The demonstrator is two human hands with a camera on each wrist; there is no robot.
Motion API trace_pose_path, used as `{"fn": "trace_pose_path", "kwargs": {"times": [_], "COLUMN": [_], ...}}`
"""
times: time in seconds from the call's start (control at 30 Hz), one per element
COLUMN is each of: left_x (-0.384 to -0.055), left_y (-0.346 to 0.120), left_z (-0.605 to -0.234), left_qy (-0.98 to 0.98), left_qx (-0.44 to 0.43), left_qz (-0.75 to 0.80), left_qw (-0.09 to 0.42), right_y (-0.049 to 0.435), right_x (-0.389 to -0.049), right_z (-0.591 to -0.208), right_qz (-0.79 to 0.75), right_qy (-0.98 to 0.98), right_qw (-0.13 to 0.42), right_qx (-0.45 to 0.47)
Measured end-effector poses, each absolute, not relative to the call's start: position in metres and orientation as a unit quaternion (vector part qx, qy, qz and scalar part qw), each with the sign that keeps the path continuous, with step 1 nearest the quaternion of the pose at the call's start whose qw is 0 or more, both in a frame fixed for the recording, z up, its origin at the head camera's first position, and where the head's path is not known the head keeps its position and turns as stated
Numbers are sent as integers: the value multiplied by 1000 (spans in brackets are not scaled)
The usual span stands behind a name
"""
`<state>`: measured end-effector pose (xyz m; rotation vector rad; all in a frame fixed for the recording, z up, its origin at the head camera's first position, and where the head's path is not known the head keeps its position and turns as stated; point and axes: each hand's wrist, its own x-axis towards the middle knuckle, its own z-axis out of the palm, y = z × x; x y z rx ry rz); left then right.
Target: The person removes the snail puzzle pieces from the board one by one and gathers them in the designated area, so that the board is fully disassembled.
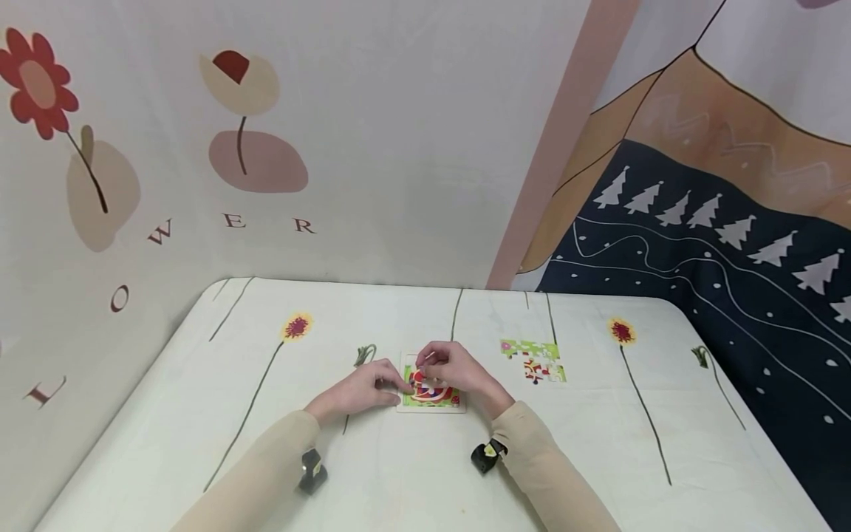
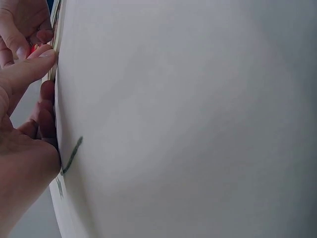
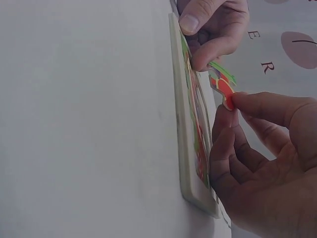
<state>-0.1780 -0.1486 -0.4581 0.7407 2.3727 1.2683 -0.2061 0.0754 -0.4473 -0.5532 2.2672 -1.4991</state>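
Note:
A small framed puzzle board with a red and green picture lies flat on the table's middle. My right hand pinches a red and green puzzle piece between thumb and fingertip and holds it tilted just above the board. My left hand is at the board's left edge. Its thumb lies on the frame and a bent finger presses the picture close to the piece's green end. In the left wrist view the left hand rests against the cloth beside the board's edge.
A patch of joined puzzle pieces lies on the cloth to the right of the board. The table wears a pale cloth with flower stems. A printed wall hanging stands behind and at the left, and a dark tree-print cloth at the right.

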Motion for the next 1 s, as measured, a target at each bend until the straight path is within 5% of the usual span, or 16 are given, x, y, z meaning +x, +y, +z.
{"fn": "trace_pose_path", "kwargs": {"times": [1.0], "left_x": [-177], "left_y": [-147], "left_z": [-456], "left_qy": [842], "left_qx": [242], "left_qz": [446], "left_qw": [185], "right_y": [119], "right_x": [-204], "right_z": [-436], "right_qz": [-527], "right_qy": [810], "right_qw": [155], "right_qx": [-203]}}
